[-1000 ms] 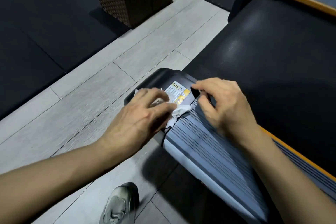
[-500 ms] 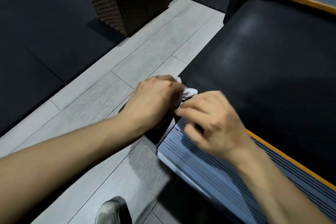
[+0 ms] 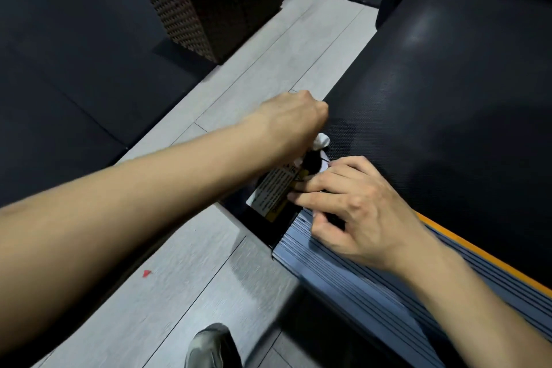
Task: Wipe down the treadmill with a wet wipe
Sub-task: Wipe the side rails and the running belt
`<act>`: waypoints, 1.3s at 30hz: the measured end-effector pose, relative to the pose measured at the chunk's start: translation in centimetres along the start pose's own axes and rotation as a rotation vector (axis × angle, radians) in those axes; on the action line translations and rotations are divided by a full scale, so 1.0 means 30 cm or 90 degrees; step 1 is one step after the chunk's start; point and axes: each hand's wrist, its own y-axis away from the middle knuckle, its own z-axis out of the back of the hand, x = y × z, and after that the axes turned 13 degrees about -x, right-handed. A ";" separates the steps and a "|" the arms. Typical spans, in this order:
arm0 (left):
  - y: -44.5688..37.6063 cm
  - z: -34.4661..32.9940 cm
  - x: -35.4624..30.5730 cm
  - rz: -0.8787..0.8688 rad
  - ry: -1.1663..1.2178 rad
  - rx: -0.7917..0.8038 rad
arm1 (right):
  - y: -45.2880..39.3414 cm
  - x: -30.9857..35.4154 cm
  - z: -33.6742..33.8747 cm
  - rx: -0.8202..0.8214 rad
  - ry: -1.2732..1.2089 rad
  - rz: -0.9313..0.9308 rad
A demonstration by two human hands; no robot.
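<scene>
Beyond the treadmill (image 3: 448, 84), a wicker basket (image 3: 209, 6).

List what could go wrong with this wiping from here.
The wipe is bunched small in the left hand, so it may cover little and miss patches. The right hand rests on the warning label at the treadmill corner; wet rubbing there might lift its edge.

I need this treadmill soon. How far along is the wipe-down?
Nothing looks finished yet. In hand: the left hand grips the white wipe at the end cap's warning label, and the right hand rests on the ribbed side rail. The belt looks untouched.
</scene>
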 end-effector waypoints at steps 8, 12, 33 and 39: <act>-0.064 -0.052 0.180 0.101 0.087 0.070 | -0.003 -0.003 -0.007 -0.015 -0.044 -0.020; 0.024 -0.072 0.123 0.078 0.169 -0.089 | -0.002 -0.004 -0.005 -0.010 -0.042 -0.018; 0.518 -0.333 -0.068 0.179 0.387 -0.469 | 0.002 0.007 0.009 0.004 0.013 0.018; 0.300 -0.250 0.034 0.293 0.341 -0.407 | 0.008 0.004 0.013 0.014 0.005 0.017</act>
